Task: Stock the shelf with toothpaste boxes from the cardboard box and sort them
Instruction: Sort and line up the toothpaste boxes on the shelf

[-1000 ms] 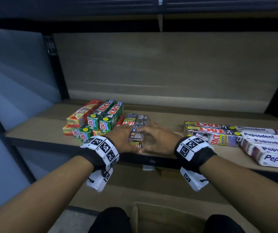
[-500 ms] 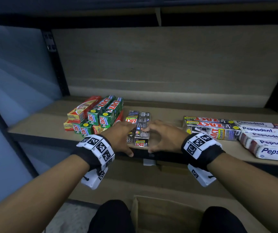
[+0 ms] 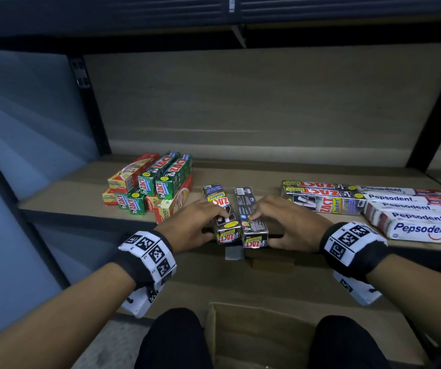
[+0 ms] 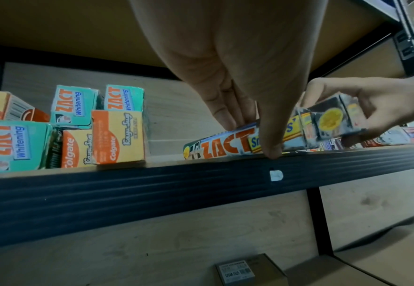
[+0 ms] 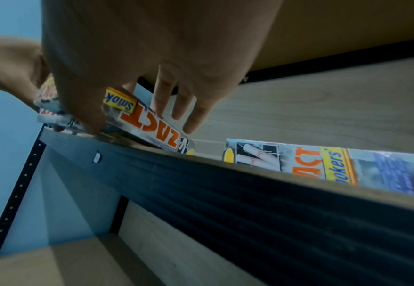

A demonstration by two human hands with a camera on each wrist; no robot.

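Two black Zact Smokers boxes lie side by side, end-on, at the front edge of the wooden shelf (image 3: 81, 206). My left hand (image 3: 195, 222) grips the left box (image 3: 220, 211), fingers over its top and thumb at the near side, as the left wrist view confirms on the left box (image 4: 225, 145). My right hand (image 3: 283, 222) grips the right box (image 3: 251, 217); in the left wrist view this right box (image 4: 330, 120) looks tilted slightly up. In the right wrist view my right hand's fingers (image 5: 161, 100) curl over the right box (image 5: 152, 125).
Green Zact Whitening and Colgate boxes (image 3: 158, 182) are stacked at the left. Long Zact Smokers boxes (image 3: 323, 198) and Pepsodent boxes (image 3: 416, 217) lie at the right. An open cardboard box (image 3: 262, 336) stands below between my knees. A small carton (image 4: 249, 271) sits on the lower shelf.
Both hands have drawn the two black boxes toward the shelf's front edge. The boxes have spread from a close bundle into a side-by-side pair.
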